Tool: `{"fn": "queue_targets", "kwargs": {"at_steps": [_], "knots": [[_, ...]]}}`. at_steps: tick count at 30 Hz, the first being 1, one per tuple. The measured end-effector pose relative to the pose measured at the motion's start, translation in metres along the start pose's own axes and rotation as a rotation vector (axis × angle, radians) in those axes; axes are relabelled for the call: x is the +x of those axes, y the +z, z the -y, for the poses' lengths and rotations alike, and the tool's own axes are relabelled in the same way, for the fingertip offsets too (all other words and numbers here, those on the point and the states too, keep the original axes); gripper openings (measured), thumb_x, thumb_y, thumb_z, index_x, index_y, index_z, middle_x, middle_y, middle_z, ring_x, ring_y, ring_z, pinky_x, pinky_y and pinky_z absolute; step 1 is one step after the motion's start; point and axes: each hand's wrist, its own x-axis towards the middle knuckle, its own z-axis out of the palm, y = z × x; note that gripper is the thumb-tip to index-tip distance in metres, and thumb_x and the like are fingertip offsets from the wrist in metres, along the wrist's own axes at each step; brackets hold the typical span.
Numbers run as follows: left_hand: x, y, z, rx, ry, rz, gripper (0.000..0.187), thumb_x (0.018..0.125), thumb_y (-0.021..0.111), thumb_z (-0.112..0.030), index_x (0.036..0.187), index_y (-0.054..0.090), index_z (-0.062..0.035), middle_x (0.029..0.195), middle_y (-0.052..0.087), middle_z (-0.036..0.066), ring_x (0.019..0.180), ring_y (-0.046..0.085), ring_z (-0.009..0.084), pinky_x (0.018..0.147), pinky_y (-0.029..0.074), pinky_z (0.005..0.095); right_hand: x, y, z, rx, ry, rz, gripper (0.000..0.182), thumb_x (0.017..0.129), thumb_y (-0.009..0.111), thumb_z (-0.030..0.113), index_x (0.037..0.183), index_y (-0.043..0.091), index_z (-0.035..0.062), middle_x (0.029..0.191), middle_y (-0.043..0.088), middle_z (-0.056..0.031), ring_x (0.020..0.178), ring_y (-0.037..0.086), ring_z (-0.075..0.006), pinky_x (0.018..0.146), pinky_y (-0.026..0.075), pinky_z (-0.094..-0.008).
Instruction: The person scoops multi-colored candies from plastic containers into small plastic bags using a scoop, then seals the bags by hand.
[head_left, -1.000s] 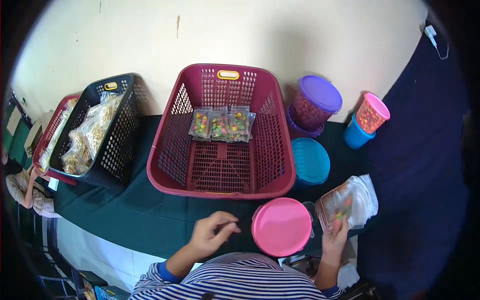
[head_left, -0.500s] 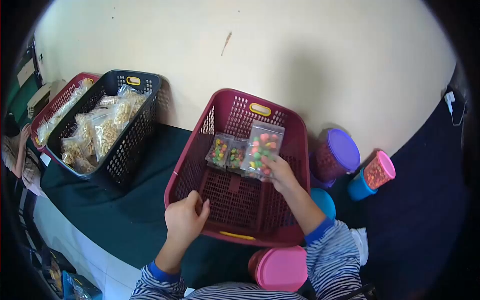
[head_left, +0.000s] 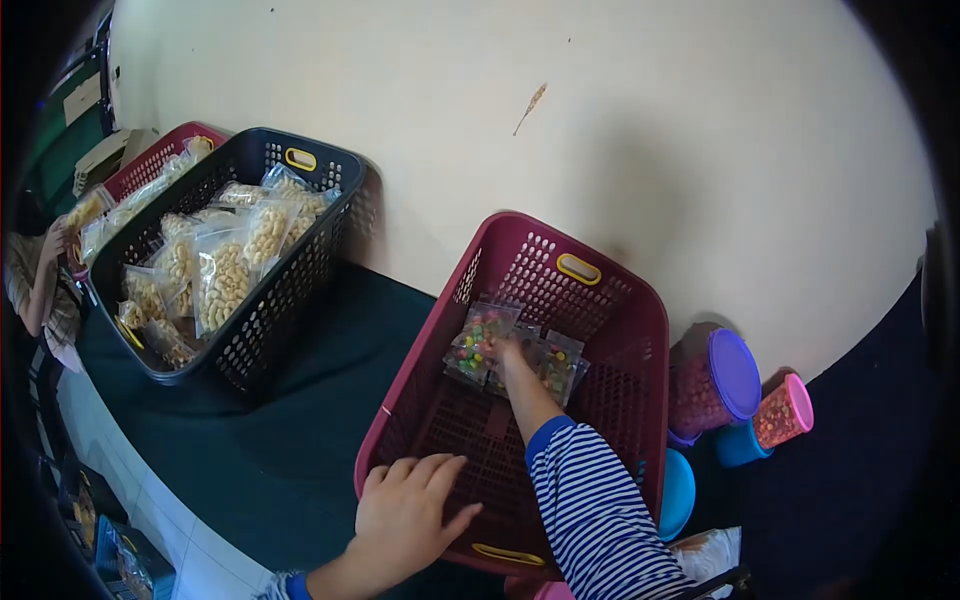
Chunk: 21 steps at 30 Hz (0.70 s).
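In the head view, a maroon basket [head_left: 398,400] with perforated walls stands in front of me. Several small clear packets [head_left: 560,362] of coloured balls lie at its far end. My right hand [head_left: 512,358] reaches down among them, its fingers closed at the edge of a plastic packet [head_left: 478,338] of bright coloured balls. Some of those fingertips are hidden. My left hand [head_left: 408,508] hovers over the basket's near left rim, open with fingers apart and nothing in it.
A dark basket [head_left: 275,305] to the left holds several bags of pale snacks [head_left: 222,280]; another maroon basket stands behind it. A person's hand [head_left: 55,242] shows at far left. Lidded tubs [head_left: 735,375] stand at right. A wall [head_left: 420,100] rises behind.
My right hand has lowered a packet toward the left side of the pile. My left hand has opened its fingers. The view has shifted, so the baskets appear further right.
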Motion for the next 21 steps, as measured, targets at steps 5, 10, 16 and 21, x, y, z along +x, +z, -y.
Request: {"fn": "queue_targets", "kwargs": {"at_steps": [5, 10, 16, 21], "knots": [[0.098, 0.008, 0.030, 0.017, 0.056, 0.111, 0.058, 0.084, 0.070, -0.034, 0.130, 0.052, -0.0031, 0.120, 0.060, 0.015, 0.107, 0.059, 0.0336, 0.092, 0.048, 0.0431, 0.067, -0.025, -0.058, -0.076, 0.017, 0.033, 0.029, 0.086, 0.069, 0.020, 0.112, 0.057, 0.0125, 0.090, 0.065, -0.0054, 0.078, 0.063, -0.0191, 0.059, 0.049, -0.0391], [0.239, 0.065, 0.028, 0.346, 0.042, 0.053, 0.049, 0.080, 0.070, -0.026, 0.121, 0.056, -0.0025, 0.116, 0.061, 0.014, 0.105, 0.061, 0.0340, 0.092, 0.049, 0.0455, 0.086, 0.001, -0.037, -0.136, -0.028, 0.052, 0.027, 0.085, 0.069, 0.018, 0.109, 0.059, 0.0110, 0.091, 0.066, -0.0061, 0.082, 0.063, -0.0197, 0.064, 0.049, -0.0391], [0.301, 0.166, 0.055, -0.153, -0.392, 0.151, 0.038, 0.086, 0.055, -0.021, 0.118, 0.064, -0.0010, 0.127, 0.060, 0.022, 0.117, 0.060, 0.0368, 0.098, 0.049, 0.0443, 0.074, -0.044, -0.075, -0.231, -0.131, 0.060, 0.025, 0.083, 0.070, 0.016, 0.105, 0.061, 0.0091, 0.092, 0.067, -0.0069, 0.087, 0.064, -0.0205, 0.071, 0.050, -0.0391], [0.274, 0.225, 0.062, -0.046, -1.054, 0.122, 0.074, 0.086, 0.061, -0.048, 0.142, 0.042, -0.0030, 0.152, 0.035, 0.016, 0.145, 0.028, 0.0321, 0.112, 0.033, 0.0510, 0.081, -0.051, -0.089, -0.278, -0.137, 0.007, 0.023, 0.081, 0.071, 0.014, 0.102, 0.063, 0.0076, 0.093, 0.068, -0.0075, 0.091, 0.064, -0.0212, 0.077, 0.050, -0.0391]]}}
